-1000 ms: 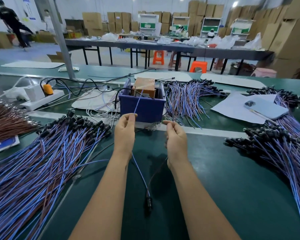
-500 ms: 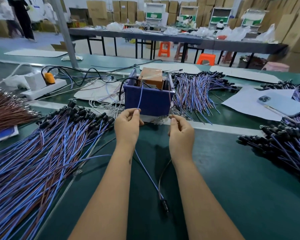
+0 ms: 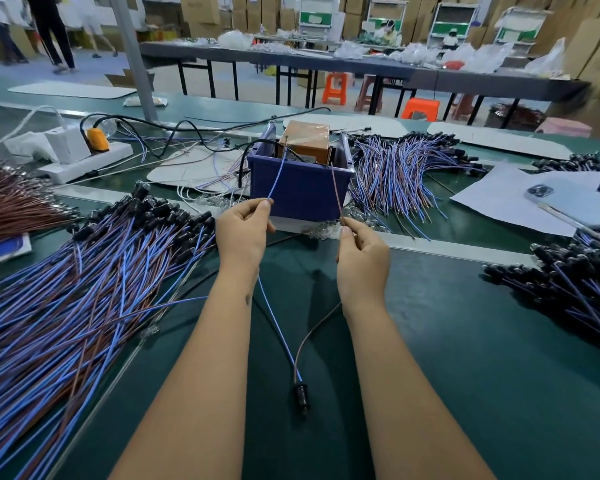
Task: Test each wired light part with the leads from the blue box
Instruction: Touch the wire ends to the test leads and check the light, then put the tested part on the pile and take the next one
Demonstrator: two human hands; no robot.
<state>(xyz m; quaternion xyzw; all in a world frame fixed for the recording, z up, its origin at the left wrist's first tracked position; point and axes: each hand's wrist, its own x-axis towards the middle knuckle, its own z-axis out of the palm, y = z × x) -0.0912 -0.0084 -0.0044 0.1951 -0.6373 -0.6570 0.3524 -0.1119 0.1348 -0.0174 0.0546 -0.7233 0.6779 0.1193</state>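
Observation:
A blue box (image 3: 300,192) with a brown cardboard block (image 3: 305,140) inside stands at the table's middle. My left hand (image 3: 245,230) pinches a blue wire (image 3: 277,178) whose end reaches up to the box's top. My right hand (image 3: 362,256) pinches a brown wire (image 3: 336,192) that also rises to the box. Both wires run down between my forearms to one small black light part (image 3: 301,394) lying on the green table (image 3: 465,358).
A large heap of blue and brown wired parts (image 3: 77,299) fills the left. Another pile (image 3: 575,289) lies at the right, a third (image 3: 406,174) behind the box. A phone (image 3: 575,200) rests on white paper (image 3: 499,202). A power strip (image 3: 84,161) sits back left.
Both hands lifted the wire ends from the table edge up toward the box top. The black light part slid a little across the table with its wires.

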